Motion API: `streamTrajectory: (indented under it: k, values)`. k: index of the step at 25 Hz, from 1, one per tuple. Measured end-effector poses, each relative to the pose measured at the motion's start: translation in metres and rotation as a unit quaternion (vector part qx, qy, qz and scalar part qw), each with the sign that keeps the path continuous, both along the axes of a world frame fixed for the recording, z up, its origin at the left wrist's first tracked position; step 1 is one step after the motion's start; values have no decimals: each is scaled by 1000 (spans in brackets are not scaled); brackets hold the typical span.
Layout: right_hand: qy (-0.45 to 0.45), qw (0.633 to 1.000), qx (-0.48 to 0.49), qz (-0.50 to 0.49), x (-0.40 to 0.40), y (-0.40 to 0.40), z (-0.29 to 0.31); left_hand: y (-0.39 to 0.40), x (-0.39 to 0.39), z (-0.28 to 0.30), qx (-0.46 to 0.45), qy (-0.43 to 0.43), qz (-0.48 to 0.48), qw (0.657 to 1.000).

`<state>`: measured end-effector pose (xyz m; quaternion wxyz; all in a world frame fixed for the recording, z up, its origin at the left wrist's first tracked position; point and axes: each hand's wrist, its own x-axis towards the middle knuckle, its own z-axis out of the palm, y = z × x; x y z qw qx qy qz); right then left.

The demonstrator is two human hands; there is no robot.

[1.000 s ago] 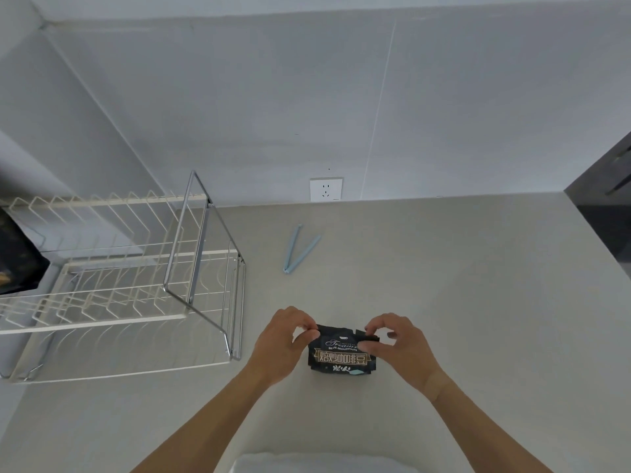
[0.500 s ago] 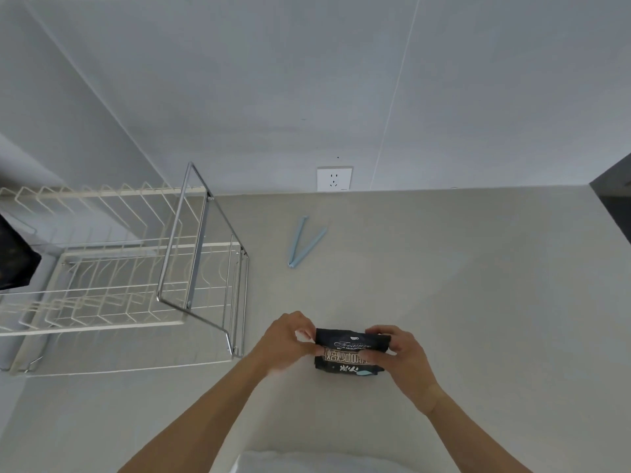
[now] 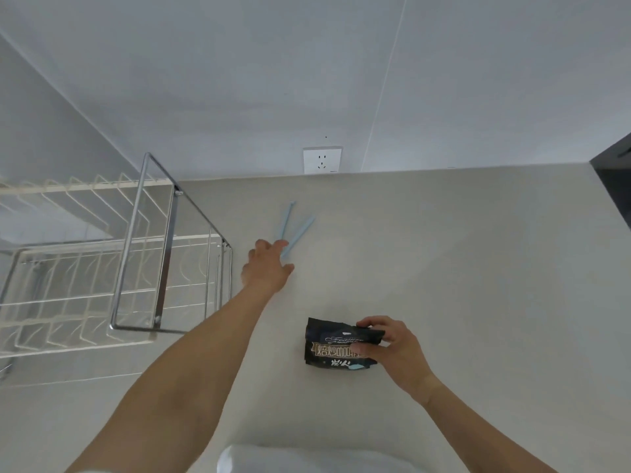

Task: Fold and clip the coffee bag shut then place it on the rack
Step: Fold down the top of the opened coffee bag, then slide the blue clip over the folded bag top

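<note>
A small black coffee bag (image 3: 329, 346) with gold lettering lies on the pale counter (image 3: 461, 268), its top edge folded over. My right hand (image 3: 392, 349) pinches the folded top at the bag's right side. A light blue bag clip (image 3: 293, 227) lies open in a V shape farther back. My left hand (image 3: 268, 268) is stretched out to it, fingers spread, fingertips over the clip's near end; no grip on it shows. The wire dish rack (image 3: 102, 261) with a chrome frame stands at the left.
A white wall socket (image 3: 322, 159) sits on the back wall just above the counter. A dark surface (image 3: 614, 179) borders the counter at the far right. White cloth (image 3: 307, 460) shows at the bottom edge.
My left hand let go of the bag and reached forward to the blue clip. My right hand alone keeps the fold pinched. The view has tilted slightly.
</note>
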<state>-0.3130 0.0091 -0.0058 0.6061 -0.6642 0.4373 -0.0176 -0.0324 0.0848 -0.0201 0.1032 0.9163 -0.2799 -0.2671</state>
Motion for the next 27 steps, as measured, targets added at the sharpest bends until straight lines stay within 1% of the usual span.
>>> streamTrajectory:
  k: [2,4,8,11,14,16,18,20,21,24,25,27]
  values:
    - [1,1000,-7,0,0,0,1,-2,5,-2,47,-20,-41,998]
    - [-1,1000,-9,2,0,0,2,-2,5,-4,36,-28,-47,998]
    - [-19,1000,-7,5,1,1,4,4,-5,-4,-12,-21,10,1000]
    - [-25,1000,-2,6,1,2,1,15,-18,-1,-2,-44,31,999]
    - [-28,1000,10,-9,-1,4,-2,32,-32,-1,9,-72,21,997]
    - [-31,999,10,-13,-2,5,-3,42,-40,-3,-1,-92,12,996]
    - [-35,999,9,-10,-2,5,-4,48,-42,-7,-10,-117,-27,993]
    - [-36,999,12,-5,-1,5,-4,49,-42,-10,-4,-119,-54,991]
    - [-37,999,16,-8,-2,4,-4,49,-42,-11,2,-116,-51,992]
    - [-49,998,36,-33,-2,6,-2,58,-47,-10,-5,-99,-9,995]
    - [-59,997,42,-41,-2,6,-1,64,-50,-6,-28,-85,19,996]
    - [-79,993,61,-55,-4,7,-2,75,-59,2,-114,-41,86,989]
